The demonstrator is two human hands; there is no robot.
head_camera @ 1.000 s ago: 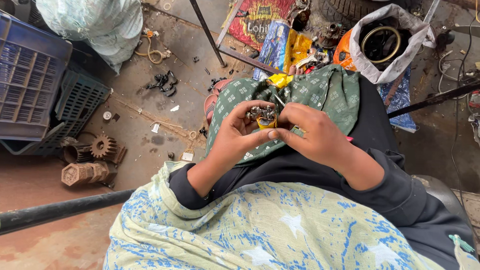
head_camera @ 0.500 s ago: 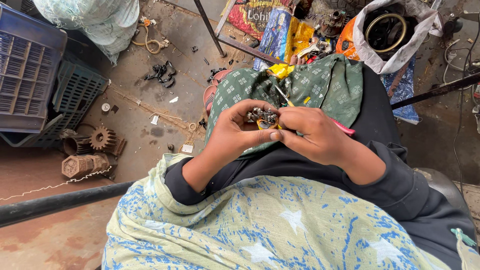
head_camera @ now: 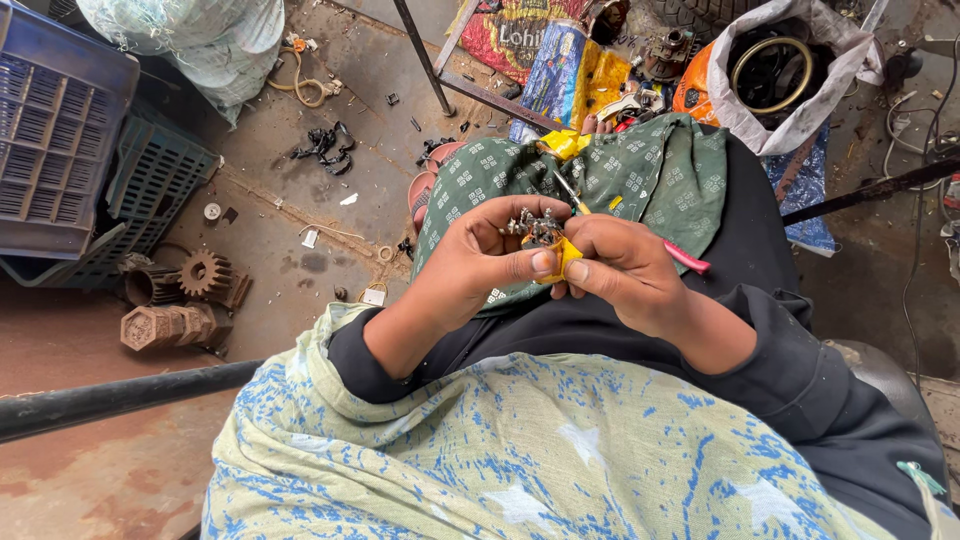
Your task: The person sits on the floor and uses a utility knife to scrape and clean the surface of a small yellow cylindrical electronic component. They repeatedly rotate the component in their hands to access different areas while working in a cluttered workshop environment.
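Stained concrete floor [head_camera: 300,200] fills the left and top of the frame, with open bare patches mid-left and lower left; clutter crowds the upper edge. I'm looking down at a lap covered by one green patterned cloth [head_camera: 650,175] at centre-top. My left hand [head_camera: 480,265] is curled closed around one small yellow part with metal terminals [head_camera: 548,245], thumb pressed on its lower edge. My right hand [head_camera: 625,270] is closed too, pinching the same part from the right and gripping one thin tool with a red handle [head_camera: 685,258]; its metal tip pokes up-left above the part. Both hands touch each other at centre frame, just above the lap, so little free room between them.

Two blue plastic crates [head_camera: 60,130] sit stacked against the left edge. Below them, two rusty gears [head_camera: 205,272] and a rusty hexagonal piece [head_camera: 165,325]. One dark metal bar [head_camera: 110,395] runs across lower left. One white bag holding a ring [head_camera: 775,75] sits upper right. Blue-and-cream scarf [head_camera: 520,460] blocks the whole bottom.
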